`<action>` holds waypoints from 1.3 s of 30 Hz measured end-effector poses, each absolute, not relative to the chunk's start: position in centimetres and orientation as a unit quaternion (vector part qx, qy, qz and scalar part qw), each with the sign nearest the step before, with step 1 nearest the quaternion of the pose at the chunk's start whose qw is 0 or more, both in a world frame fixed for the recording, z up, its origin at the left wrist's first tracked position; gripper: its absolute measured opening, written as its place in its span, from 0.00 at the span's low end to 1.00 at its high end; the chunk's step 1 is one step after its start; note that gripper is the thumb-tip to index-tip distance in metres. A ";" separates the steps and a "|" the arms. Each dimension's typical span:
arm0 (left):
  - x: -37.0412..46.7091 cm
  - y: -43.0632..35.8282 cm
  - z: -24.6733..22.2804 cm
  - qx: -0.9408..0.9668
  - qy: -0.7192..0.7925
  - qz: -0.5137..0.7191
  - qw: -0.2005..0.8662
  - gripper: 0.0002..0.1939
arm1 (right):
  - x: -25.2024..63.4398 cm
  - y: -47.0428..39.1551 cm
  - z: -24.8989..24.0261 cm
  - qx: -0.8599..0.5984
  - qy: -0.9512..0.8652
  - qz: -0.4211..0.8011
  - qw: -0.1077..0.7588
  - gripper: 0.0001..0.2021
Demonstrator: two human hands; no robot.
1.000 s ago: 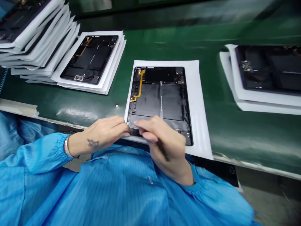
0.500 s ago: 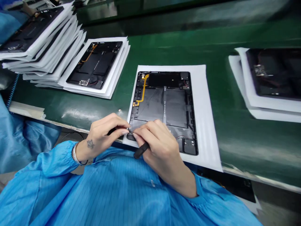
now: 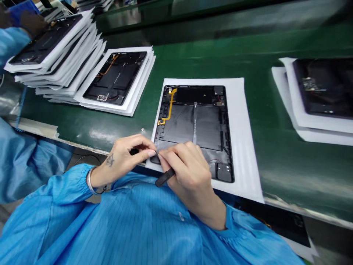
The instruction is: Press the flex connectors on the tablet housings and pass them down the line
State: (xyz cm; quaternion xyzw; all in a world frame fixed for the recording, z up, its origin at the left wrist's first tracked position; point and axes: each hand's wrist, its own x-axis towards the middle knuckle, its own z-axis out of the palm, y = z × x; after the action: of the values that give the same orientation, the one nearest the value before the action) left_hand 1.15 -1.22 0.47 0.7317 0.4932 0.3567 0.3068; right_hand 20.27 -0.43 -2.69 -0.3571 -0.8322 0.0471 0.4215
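An open black tablet housing [image 3: 208, 127] lies on a white foam sheet [image 3: 242, 147], with a yellow flex cable [image 3: 171, 106] along its left side. Over the housing's lower left corner, my left hand [image 3: 127, 154] pinches thumb and forefinger together on something too small to make out. My right hand [image 3: 189, 169] is closed around a black-handled tool [image 3: 165, 177], its handle sticking out below the fingers. The fingertips of both hands nearly meet at that corner. The tool's tip is hidden.
Left of the housing, another housing [image 3: 117, 79] lies on foam sheets beside a tall stack [image 3: 66, 66]. More housings on sheets [image 3: 328, 86] are at the right. A co-worker's sleeve [image 3: 12, 40] shows at upper left. One housing [image 3: 275, 217] sits below the table edge.
The view has shifted slightly, moving the scene a little to the right. My left fingertips have moved slightly closer to the right ones. The co-worker's arm at upper left has shifted.
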 end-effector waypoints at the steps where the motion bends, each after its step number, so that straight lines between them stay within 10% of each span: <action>1: 1.2 -1.2 0.5 0.734 0.492 0.354 0.307 0.03 | 20.3 -0.5 -2.7 -0.359 -0.833 0.047 0.419 0.10; 12: 0.0 -0.8 0.6 0.904 0.374 0.204 0.042 0.07 | 22.3 -0.6 -2.4 -0.283 -0.884 0.085 0.362 0.11; 35: -1.0 -2.5 0.9 0.929 0.322 0.180 -0.030 0.15 | 22.2 -0.4 -2.4 -0.246 -0.915 0.025 0.319 0.13; 39: -0.7 -2.4 1.6 0.943 0.301 0.121 -0.075 0.15 | 24.0 0.3 -0.2 -0.270 -0.892 0.162 0.324 0.32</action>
State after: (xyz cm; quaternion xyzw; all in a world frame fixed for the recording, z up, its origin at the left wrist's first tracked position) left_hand -0.73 -2.41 1.63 0.9428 0.3015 0.1208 -0.0751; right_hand 23.96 0.34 -0.17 -0.2698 -0.8920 0.1620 0.3244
